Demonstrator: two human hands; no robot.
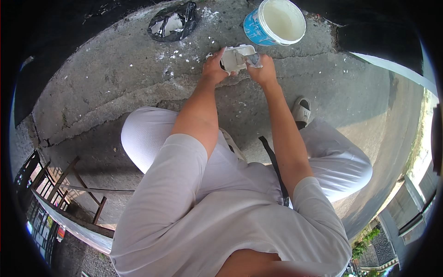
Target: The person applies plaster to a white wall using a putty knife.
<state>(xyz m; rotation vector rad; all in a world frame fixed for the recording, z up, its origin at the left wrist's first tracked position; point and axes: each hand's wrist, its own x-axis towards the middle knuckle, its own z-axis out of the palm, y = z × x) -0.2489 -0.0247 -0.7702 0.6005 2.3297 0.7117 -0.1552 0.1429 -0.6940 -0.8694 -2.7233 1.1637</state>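
Note:
My left hand (214, 68) is closed on the side of a small white box-like tray (232, 61), holding it above the concrete. The inside of the tray is smeared with an off-white paste. My right hand (264, 71) is closed around a grey, paste-smeared scraper (253, 59), whose end is at the tray's right side. The scraper's handle is hidden in my fingers. Just beyond my right hand stands a blue and white bucket (257, 28), open at the top, with pale paste coating its inner wall.
A black plastic bag (187, 21) with white material inside lies at the far left. White crumbs and splashes dot the concrete (115, 83) around it. A dark wall edge runs along the back. My sandalled foot (302, 110) is at the right, and a metal rack (76, 184) stands at the lower left.

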